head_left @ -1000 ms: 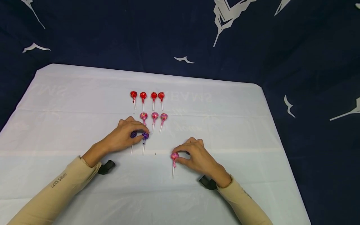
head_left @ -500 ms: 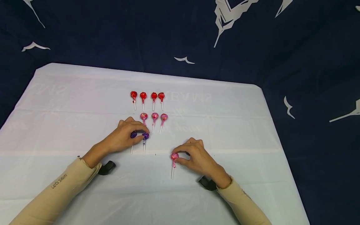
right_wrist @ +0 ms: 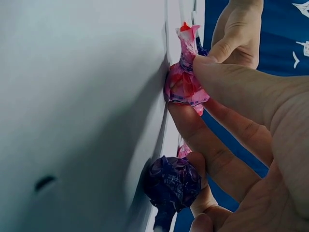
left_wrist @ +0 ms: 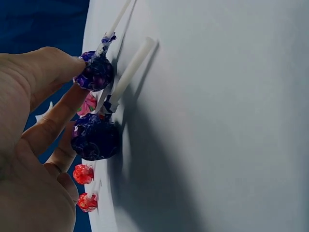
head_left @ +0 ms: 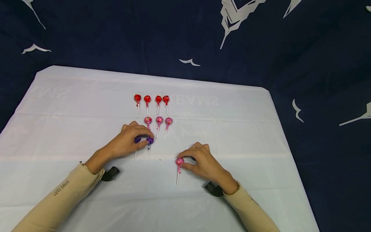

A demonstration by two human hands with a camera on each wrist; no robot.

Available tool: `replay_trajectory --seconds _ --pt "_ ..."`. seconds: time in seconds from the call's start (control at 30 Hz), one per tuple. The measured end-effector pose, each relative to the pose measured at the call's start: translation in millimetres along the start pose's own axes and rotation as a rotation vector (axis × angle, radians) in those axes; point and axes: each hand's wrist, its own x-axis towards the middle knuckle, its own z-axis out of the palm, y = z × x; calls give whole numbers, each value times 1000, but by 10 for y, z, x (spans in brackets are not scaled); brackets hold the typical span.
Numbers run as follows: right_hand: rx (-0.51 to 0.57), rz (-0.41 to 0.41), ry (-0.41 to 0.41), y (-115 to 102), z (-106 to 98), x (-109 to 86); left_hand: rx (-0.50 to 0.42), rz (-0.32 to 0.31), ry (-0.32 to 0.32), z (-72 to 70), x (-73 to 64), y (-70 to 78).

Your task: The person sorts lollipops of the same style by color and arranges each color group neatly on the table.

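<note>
My left hand (head_left: 130,138) pinches a purple lollipop (head_left: 149,140) by its wrapped head, between thumb and forefinger, the stick pointing toward me. A second purple lollipop (left_wrist: 96,137) lies under that hand, beside the curled fingers; in the head view the hand partly covers it. Farther right, my right hand (head_left: 203,161) pinches a pink lollipop (head_left: 180,161) by the head, low at the white cloth. Against the other fingers of my right hand is another purple lollipop (right_wrist: 173,183), mostly hidden in the head view.
Beyond my left hand lie three pink lollipops (head_left: 159,120) in a row, and several red lollipops (head_left: 147,99) behind them, sticks toward me. The white-covered table (head_left: 237,129) ends at a dark blue patterned cloth (head_left: 116,35). Each wrist carries a black device (head_left: 110,174).
Both hands stay in place with their lollipops. The stick of the purple lollipop in my left hand has swung slightly right; the pink one's stick has tipped slightly left.
</note>
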Motion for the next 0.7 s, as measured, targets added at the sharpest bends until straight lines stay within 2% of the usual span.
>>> replay_trajectory --seconds 0.4,0.7 --pt "-8 -1 -4 3 6 1 -10 8 41 33 -17 -33" --pt "-17 -21 14 -3 4 2 -15 1 68 3 -19 -13"
